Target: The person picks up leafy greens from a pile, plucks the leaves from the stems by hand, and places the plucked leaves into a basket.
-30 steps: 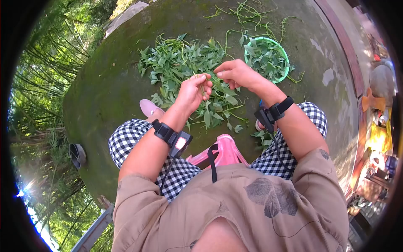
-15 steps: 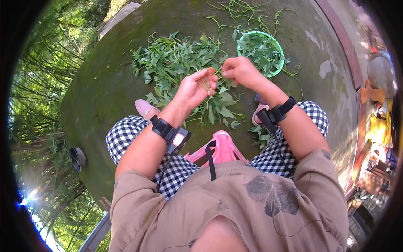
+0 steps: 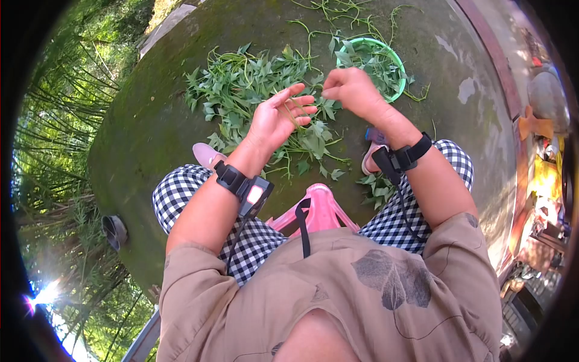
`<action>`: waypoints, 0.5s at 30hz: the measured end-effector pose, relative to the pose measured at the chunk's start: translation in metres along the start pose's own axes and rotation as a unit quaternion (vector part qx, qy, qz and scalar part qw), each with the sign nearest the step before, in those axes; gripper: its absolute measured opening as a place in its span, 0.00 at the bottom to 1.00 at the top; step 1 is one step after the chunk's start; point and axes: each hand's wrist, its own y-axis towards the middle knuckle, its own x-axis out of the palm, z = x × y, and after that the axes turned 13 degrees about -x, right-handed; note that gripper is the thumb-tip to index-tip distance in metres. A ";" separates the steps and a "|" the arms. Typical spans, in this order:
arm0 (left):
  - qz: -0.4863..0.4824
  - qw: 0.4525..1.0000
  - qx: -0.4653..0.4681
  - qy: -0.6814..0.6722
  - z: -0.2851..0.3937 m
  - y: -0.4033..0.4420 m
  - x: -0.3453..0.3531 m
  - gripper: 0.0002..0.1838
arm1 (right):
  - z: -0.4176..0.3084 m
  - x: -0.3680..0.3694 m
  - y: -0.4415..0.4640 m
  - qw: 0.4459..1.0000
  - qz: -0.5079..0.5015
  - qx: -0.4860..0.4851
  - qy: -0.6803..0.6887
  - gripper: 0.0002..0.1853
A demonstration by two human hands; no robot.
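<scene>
My left hand (image 3: 272,120) is turned palm up over the leaf pile, its fingers loosely parted. A thin green leafy stem (image 3: 292,116) crosses the fingers, held lightly in the hand. Just to the right, my right hand (image 3: 357,95) has thumb and fingertips pinched together; whatever is between them is too small to make out. The two hands are close but apart. Beneath and beyond them lies a loose pile of green leafy stems (image 3: 238,84). A green-rimmed round basket (image 3: 398,65) with leaves in it stands behind my right hand.
Bare vine stems (image 3: 338,13) are scattered at the far side of the mossy concrete ground (image 3: 151,114). More leaves (image 3: 377,188) lie by my right foot. A pink plastic stool (image 3: 319,205) is between my knees. A dark pot-like object (image 3: 113,232) sits at the left edge.
My left hand's fingers have spread wider. My right hand has drawn slightly away from the left, still pinched. The view has shifted slightly.
</scene>
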 end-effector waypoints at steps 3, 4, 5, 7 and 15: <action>0.015 1.000 -0.010 -0.014 -0.001 0.001 0.002 0.21 | -0.010 0.030 -0.001 0.998 -0.050 0.011 -0.026 0.14; 0.003 1.000 -0.013 -0.013 -0.001 0.001 0.000 0.21 | -0.006 0.042 -0.001 0.999 -0.039 0.001 -0.019 0.14; -0.009 1.000 -0.015 -0.012 -0.002 0.001 -0.003 0.21 | -0.002 0.054 -0.001 0.999 -0.029 -0.010 -0.011 0.13; -0.008 1.000 -0.016 -0.007 0.000 -0.002 -0.003 0.21 | -0.003 0.058 0.001 1.000 -0.020 -0.004 0.021 0.12; 0.273 0.947 0.003 0.170 0.004 -0.015 -0.022 0.18 | -0.008 0.041 0.017 0.991 -0.098 0.077 0.040 0.10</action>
